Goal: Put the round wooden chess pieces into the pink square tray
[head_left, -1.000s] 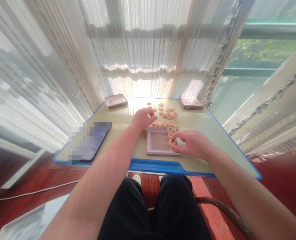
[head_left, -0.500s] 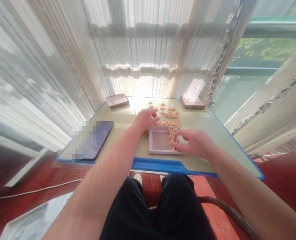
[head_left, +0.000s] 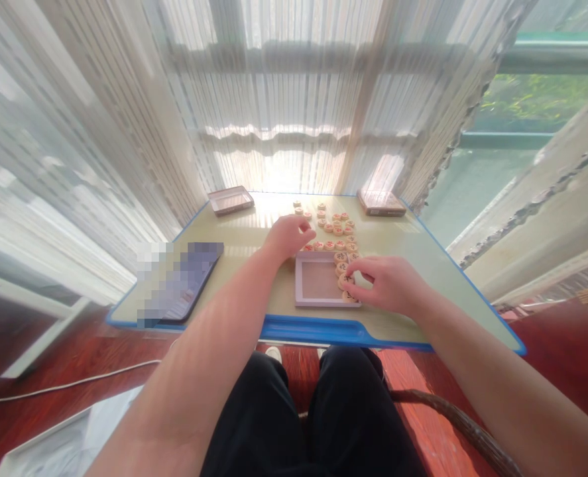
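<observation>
Beyond the far left corner of a shallow pale box (head_left: 299,281), my left hand (head_left: 288,236) hovers over the table, near a row of red-marked xiangqi pieces (head_left: 329,245). Its fingers are loosely bent with a gap to the thumb, and nothing shows between them. At the box's right side, the thumb and index finger of my right hand (head_left: 386,281) grip the edges of a dark-marked xiangqi piece (head_left: 344,281). That piece is in a column of pieces along the box's right inner wall, with another xiangqi piece (head_left: 341,257) at the far end.
More loose xiangqi pieces (head_left: 338,230) lie behind the box. A shallow lid-like tray (head_left: 231,200) stands at the back left, a flat box (head_left: 381,203) at the back right. A dark tablet (head_left: 199,278), partly pixelated, lies on the left. The table (head_left: 413,245) has a blue rim.
The view has shifted slightly. Both hands keep nearly the same places, and the pieces in the box look unmoved.
</observation>
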Tool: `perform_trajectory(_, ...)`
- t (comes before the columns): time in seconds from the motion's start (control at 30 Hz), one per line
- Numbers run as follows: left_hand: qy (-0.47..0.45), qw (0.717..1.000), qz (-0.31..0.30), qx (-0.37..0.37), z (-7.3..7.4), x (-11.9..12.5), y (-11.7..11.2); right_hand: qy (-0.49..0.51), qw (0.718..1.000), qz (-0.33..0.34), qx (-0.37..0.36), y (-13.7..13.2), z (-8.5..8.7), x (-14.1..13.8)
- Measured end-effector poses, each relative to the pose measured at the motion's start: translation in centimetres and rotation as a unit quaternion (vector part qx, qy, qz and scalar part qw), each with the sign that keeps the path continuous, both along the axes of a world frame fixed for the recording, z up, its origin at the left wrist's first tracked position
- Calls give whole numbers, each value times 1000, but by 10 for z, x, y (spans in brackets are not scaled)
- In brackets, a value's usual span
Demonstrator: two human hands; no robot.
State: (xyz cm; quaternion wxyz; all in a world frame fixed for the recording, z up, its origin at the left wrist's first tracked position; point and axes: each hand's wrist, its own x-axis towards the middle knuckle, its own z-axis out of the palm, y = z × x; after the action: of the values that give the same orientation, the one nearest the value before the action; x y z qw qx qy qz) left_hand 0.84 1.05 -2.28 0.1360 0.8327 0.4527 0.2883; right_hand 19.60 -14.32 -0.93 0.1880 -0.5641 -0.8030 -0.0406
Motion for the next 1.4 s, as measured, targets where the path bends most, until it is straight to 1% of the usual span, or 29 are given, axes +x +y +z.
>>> perform_trajectory(0.13,2,1000,4,5,1,0,0,34,999,19,35,-2,0,1)
perform_trajectory(0.2,3,1000,4,7,1,0,0,46,996,66,32,-4,1,1)
perform_trajectory(0.3,8,1000,-2,8,-1,0,2,39,988,146,4,-7,2,-1)
perform_trajectory(0.37,14,1000,-5,9,-3,0,3,19,986,165,-11,-8,2,-2)
perform_trajectory(0.5,19,1000,-3,10,-3,-1,5,-19,984,170,-50,-8,1,-5)
perform_trajectory(0.77,6,1000,5,18,-2,-2,3,-28,986,145,-83,-9,4,-9)
perform_trajectory(1.0,24,999,-1,32,-1,-2,2,-38,978,170,-116,-10,8,-8)
perform_trajectory(1.23,13,999,9,34,2,-3,0,-22,986,116,-116,-10,6,-10)
perform_trajectory(1.4,-13,999,18,48,3,-4,-2,-26,986,111,-120,-9,6,-8)
